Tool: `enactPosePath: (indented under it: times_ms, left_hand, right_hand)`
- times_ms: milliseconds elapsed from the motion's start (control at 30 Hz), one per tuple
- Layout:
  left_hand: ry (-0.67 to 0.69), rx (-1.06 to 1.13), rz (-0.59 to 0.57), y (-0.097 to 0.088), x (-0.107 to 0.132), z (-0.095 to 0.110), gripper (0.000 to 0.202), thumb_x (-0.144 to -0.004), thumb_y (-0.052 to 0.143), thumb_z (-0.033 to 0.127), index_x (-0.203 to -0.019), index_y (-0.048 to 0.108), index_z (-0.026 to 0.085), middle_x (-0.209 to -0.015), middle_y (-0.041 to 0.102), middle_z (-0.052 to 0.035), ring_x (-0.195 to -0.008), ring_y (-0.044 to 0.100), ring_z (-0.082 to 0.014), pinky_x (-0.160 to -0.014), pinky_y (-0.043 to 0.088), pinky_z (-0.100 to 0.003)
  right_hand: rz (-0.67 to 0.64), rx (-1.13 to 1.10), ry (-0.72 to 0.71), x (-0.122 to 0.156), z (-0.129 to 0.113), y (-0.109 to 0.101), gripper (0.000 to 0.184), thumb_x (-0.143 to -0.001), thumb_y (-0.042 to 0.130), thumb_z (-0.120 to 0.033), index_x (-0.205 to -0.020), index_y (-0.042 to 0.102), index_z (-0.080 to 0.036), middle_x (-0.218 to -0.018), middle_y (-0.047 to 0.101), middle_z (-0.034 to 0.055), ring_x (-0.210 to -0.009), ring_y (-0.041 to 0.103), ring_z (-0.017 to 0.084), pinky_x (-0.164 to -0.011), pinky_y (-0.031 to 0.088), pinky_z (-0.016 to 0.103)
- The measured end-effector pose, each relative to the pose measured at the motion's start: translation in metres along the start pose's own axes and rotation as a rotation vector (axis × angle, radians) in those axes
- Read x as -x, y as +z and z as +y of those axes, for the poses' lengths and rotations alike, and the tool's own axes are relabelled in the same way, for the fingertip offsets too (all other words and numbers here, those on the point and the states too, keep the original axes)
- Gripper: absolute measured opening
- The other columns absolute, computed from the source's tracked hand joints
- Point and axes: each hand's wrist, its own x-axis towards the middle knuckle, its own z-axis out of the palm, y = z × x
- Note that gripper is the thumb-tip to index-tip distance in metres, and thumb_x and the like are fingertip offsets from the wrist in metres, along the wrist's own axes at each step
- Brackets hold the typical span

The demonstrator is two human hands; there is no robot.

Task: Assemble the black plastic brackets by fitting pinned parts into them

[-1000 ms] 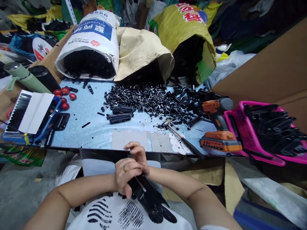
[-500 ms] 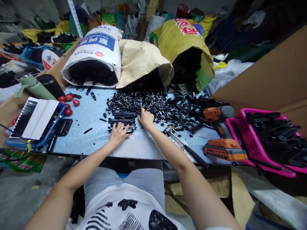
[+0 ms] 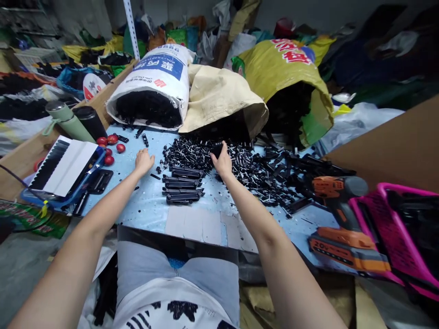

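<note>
My right hand (image 3: 222, 162) is at the back of a heap of small black parts with metal pins (image 3: 187, 153), thumb and fingers around a black plastic part (image 3: 216, 149). Further left, my left hand (image 3: 144, 161) hovers low over the blue tabletop (image 3: 137, 208) with its fingers curled; whatever they may hold is hidden. A small black piece (image 3: 145, 140) lies just beyond it. Between my forearms, several long black plastic pieces (image 3: 182, 183) sit in a stacked row, untouched by either hand.
Behind the heap lie a white sack (image 3: 147, 87), a beige sack (image 3: 219, 98) and a yellow sack (image 3: 284, 68), mouths facing me. An orange cordless drill (image 3: 346, 246) and pink basket (image 3: 394, 237) stand right. Left are a blue tray (image 3: 98, 162), red fruits (image 3: 109, 160) and a green bottle (image 3: 70, 121).
My left hand has left the row of long black pieces and moved left and back. My right hand has reached further into the heap and grasped a black plastic part. The view has shifted.
</note>
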Motion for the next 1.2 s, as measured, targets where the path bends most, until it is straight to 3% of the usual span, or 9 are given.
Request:
enactPosePath:
  times_ms: [267,400,467,600,767,933,1033,1133,1200]
  left_hand:
    - [-0.194,0.106,0.059,0.013,-0.101,0.004,0.047,-0.084,0.053,0.026,-0.122,0.046,0.000,-0.126,0.047,-0.0264,-0.119,0.046,-0.0329,-0.100,0.035,-0.043]
    - [-0.309,0.109,0.122,0.032,-0.135,0.004,0.050,-0.082,0.055,0.026,-0.124,0.044,0.002,-0.134,0.040,-0.0269,-0.127,0.035,-0.0352,-0.099,0.034,-0.050]
    - [-0.334,0.072,0.118,0.041,-0.139,0.000,0.041,-0.080,0.057,0.023,-0.116,0.051,0.004,-0.135,0.039,-0.0258,-0.128,0.032,-0.0363,-0.098,0.034,-0.051]
    - [-0.167,0.069,0.062,0.044,-0.125,-0.008,0.035,-0.080,0.053,0.013,-0.114,0.052,0.005,-0.121,0.053,-0.0232,-0.118,0.045,-0.0319,-0.096,0.035,-0.045]
    - [0.068,0.246,0.013,0.009,-0.077,-0.012,0.044,-0.070,0.061,0.007,-0.113,0.054,0.011,-0.109,0.060,-0.0115,-0.098,0.056,-0.0220,-0.088,0.043,-0.032]
    - [0.020,0.590,-0.126,-0.035,0.016,-0.005,0.028,-0.085,0.051,0.024,-0.108,0.057,0.011,-0.080,0.061,-0.0043,-0.058,0.052,-0.0102,-0.053,0.042,-0.020]
    - [0.017,0.791,-0.240,-0.044,0.096,0.006,0.040,-0.092,0.039,0.040,-0.113,0.058,0.012,-0.068,0.055,-0.0019,-0.049,0.047,-0.0082,-0.043,0.035,-0.017]
    - [0.153,0.889,-0.458,-0.039,0.175,0.026,0.047,-0.087,0.051,0.041,-0.127,0.053,0.017,-0.079,0.058,-0.0031,-0.049,0.048,-0.0070,-0.043,0.039,-0.019]
    - [0.224,0.901,-0.450,-0.032,0.213,0.043,0.043,-0.087,0.051,0.040,-0.125,0.057,0.018,-0.090,0.057,-0.0040,-0.049,0.048,-0.0045,-0.048,0.043,-0.020]
  right_hand:
    - [-0.047,0.076,-0.285,-0.001,0.024,-0.054,0.063,-0.093,0.033,-0.036,-0.147,0.020,-0.007,-0.109,0.052,0.0196,-0.098,0.051,0.031,-0.084,0.045,0.045]
    - [-0.182,-0.138,-0.340,0.062,0.019,-0.072,0.061,-0.094,0.034,-0.038,-0.149,0.017,-0.018,-0.105,0.052,0.0150,-0.082,0.055,0.023,-0.067,0.050,0.037]
    - [-0.342,-0.244,-0.512,0.105,0.011,-0.074,0.059,-0.094,0.036,-0.040,-0.147,0.020,-0.021,-0.099,0.054,0.0122,-0.077,0.055,0.021,-0.063,0.050,0.033]
    - [-0.619,-0.221,-0.802,0.170,-0.016,-0.064,0.054,-0.094,0.040,-0.044,-0.140,0.034,-0.017,-0.097,0.058,0.0102,-0.079,0.055,0.020,-0.070,0.049,0.034]
    - [-0.557,-0.027,-0.684,0.175,-0.047,-0.036,0.048,-0.091,0.048,-0.041,-0.131,0.046,-0.014,-0.107,0.058,0.0129,-0.093,0.053,0.024,-0.077,0.044,0.037]
    - [-0.541,-0.023,-0.602,0.163,-0.067,-0.031,0.042,-0.086,0.055,-0.045,-0.116,0.057,-0.015,-0.096,0.060,0.0122,-0.094,0.053,0.027,-0.078,0.042,0.038]
    - [-0.543,-0.338,-0.473,0.167,-0.069,-0.040,0.041,-0.091,0.046,-0.047,-0.113,0.057,-0.014,-0.104,0.059,0.0129,-0.097,0.054,0.024,-0.085,0.043,0.037]
    - [-0.537,-0.817,-0.123,0.175,-0.068,-0.049,0.047,-0.093,0.040,-0.047,-0.130,0.046,-0.019,-0.113,0.057,0.0103,-0.090,0.059,0.018,-0.081,0.049,0.034]
    - [-0.607,-1.095,0.109,0.184,-0.069,-0.053,0.054,-0.091,0.040,-0.049,-0.137,0.037,-0.022,-0.105,0.059,0.0075,-0.074,0.061,0.015,-0.069,0.052,0.031]
